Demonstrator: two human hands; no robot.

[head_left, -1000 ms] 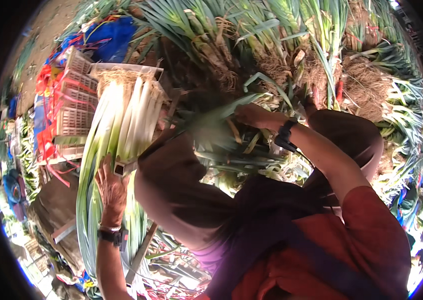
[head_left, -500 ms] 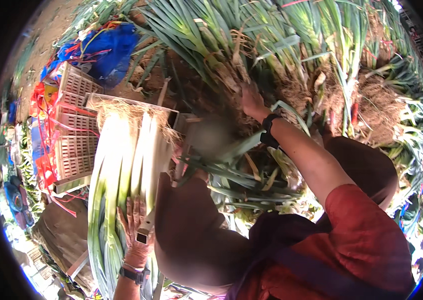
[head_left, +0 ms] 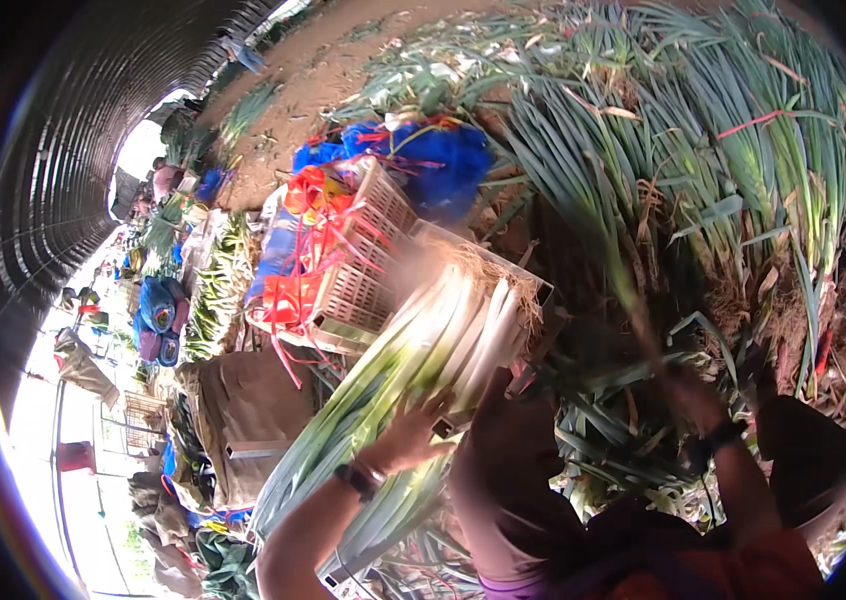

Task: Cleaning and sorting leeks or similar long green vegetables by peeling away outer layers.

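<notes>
Trimmed leeks with pale shafts lie side by side on a metal-edged stand, roots at the far end. My left hand rests on their green part with its fingers spread, gripping nothing. Low on the right, my right hand is closed around the lower end of an untrimmed leek; motion blurs both. The held leek slants up and away, toward the untrimmed leeks heaped at the far right, their leaves pointing away and roots toward me.
Left of the stand is a cream plastic crate hung with red ribbons. A blue net bag lies beyond it. Brown sacking is nearer on the left. Loose leaves cover the ground by my knees.
The view has swung left. My right hand has drawn back from the heap toward me with a leek. My left hand still lies on the trimmed leeks, fingers more spread.
</notes>
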